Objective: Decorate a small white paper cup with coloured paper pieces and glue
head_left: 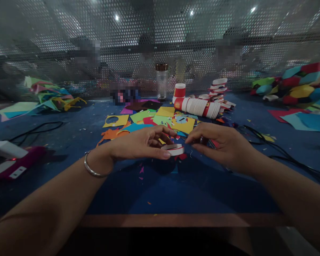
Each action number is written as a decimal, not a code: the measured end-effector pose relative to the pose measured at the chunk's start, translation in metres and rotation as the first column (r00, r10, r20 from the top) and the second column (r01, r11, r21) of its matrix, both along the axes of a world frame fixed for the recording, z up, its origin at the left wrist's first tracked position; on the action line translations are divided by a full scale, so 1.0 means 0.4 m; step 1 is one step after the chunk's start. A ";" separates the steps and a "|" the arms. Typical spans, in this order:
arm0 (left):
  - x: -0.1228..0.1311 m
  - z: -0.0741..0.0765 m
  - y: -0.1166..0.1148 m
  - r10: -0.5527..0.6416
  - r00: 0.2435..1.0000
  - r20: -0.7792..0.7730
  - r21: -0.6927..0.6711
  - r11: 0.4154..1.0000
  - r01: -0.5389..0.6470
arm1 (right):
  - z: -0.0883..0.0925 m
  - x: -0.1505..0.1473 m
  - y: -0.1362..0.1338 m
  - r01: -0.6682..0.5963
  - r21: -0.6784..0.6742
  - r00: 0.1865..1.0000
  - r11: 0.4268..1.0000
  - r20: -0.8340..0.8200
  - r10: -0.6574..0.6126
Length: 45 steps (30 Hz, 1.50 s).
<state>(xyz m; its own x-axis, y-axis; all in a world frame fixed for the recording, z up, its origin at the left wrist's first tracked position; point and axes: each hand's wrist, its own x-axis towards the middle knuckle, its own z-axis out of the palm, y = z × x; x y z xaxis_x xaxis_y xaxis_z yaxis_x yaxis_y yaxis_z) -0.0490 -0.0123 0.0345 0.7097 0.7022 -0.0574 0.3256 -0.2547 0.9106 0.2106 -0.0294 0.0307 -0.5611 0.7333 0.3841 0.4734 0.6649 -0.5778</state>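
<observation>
My left hand [146, 142], with a silver bangle at the wrist, holds a short white ring with red on it [176, 149], like a slice of a paper cup, between thumb and fingers. It is held just above the blue table [160, 195]. Close to its right side is my right hand [216, 142], its fingers curled and its thumb bent in towards them. Something small and dark shows between those fingers, too unclear to name. Small red and blue paper scraps lie beneath the hands.
Coloured paper sheets and cut-outs [165, 111] spread beyond my hands. Behind them are stacked red-and-white paper cups [197, 106], cut cup pieces [218, 89] and a clear bottle [161, 83]. A purple-and-white power strip [18, 165] sits left; black cables [296, 165] run right.
</observation>
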 end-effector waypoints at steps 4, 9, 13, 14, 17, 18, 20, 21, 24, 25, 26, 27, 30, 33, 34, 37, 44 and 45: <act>-0.003 -0.003 0.002 0.005 1.000 0.012 0.046 0.999 -0.005 | 0.001 0.002 0.003 -0.001 0.028 0.999 1.000 0.042 0.000; -0.001 -0.005 0.003 -0.002 1.000 -0.030 0.218 0.976 0.008 | 0.001 0.000 0.005 0.016 0.026 0.997 1.000 0.069 -0.018; 0.004 -0.008 -0.005 0.033 0.997 -0.066 0.344 0.939 -0.009 | 0.007 -0.002 0.004 0.054 0.020 0.995 0.998 0.087 -0.055; 0.005 -0.008 -0.008 0.042 0.997 -0.070 0.376 0.927 -0.012 | 0.008 -0.002 0.004 0.066 0.014 0.994 0.998 0.090 -0.067; 0.007 -0.010 -0.017 0.065 0.994 -0.083 0.460 0.888 -0.020 | 0.005 -0.002 0.005 0.095 -0.027 0.992 0.995 0.085 -0.092; 0.008 -0.011 -0.020 0.074 0.993 -0.088 0.480 0.877 -0.023 | 0.003 -0.002 0.006 0.103 -0.050 0.992 0.993 0.083 -0.099; 0.009 -0.012 -0.024 0.089 0.991 -0.097 0.503 0.864 -0.029 | 0.000 -0.001 0.009 0.116 -0.111 0.991 0.987 0.077 -0.108; 0.010 -0.013 -0.025 0.094 0.991 -0.096 0.511 0.859 -0.032 | -0.001 -0.001 0.010 0.117 -0.145 0.992 0.983 0.071 -0.108; 0.014 -0.014 -0.028 0.095 0.992 -0.086 0.533 0.845 -0.035 | 0.002 -0.002 0.012 0.098 -0.236 0.995 0.967 0.041 -0.091; 0.015 -0.014 -0.029 0.097 0.992 -0.086 0.538 0.842 -0.036 | 0.003 -0.002 0.013 0.089 -0.259 0.996 0.962 0.027 -0.085; 0.016 -0.014 -0.030 0.101 0.991 -0.090 0.541 0.840 -0.037 | 0.005 -0.003 0.013 0.081 -0.281 0.997 0.956 0.014 -0.080; 0.017 -0.013 -0.031 0.105 0.989 -0.099 0.543 0.839 -0.035 | 0.006 -0.003 0.013 0.075 -0.303 0.997 0.950 0.003 -0.078; 0.019 -0.011 -0.035 0.111 0.987 -0.120 0.553 0.833 -0.026 | 0.005 -0.005 0.014 0.059 -0.382 0.997 0.922 -0.024 -0.074; 0.019 -0.010 -0.038 0.101 0.987 -0.122 0.564 0.826 -0.015 | 0.002 -0.005 0.017 0.055 -0.444 0.996 0.894 -0.037 -0.080; 0.019 -0.009 -0.038 0.100 0.987 -0.125 0.567 0.824 -0.012 | 0.002 -0.005 0.018 0.059 -0.455 0.995 0.888 -0.040 -0.087; 0.018 -0.006 -0.038 0.107 0.984 -0.143 0.577 0.817 -0.005 | 0.003 -0.003 0.019 0.083 -0.471 0.992 0.878 -0.045 -0.118; 0.017 -0.002 -0.035 0.096 0.984 -0.149 0.610 0.792 0.015 | 0.007 -0.004 0.017 0.103 -0.486 0.988 0.868 -0.048 -0.144; 0.017 -0.002 -0.036 0.098 0.984 -0.148 0.613 0.790 0.014 | 0.007 -0.005 0.017 0.104 -0.487 0.989 0.867 -0.045 -0.144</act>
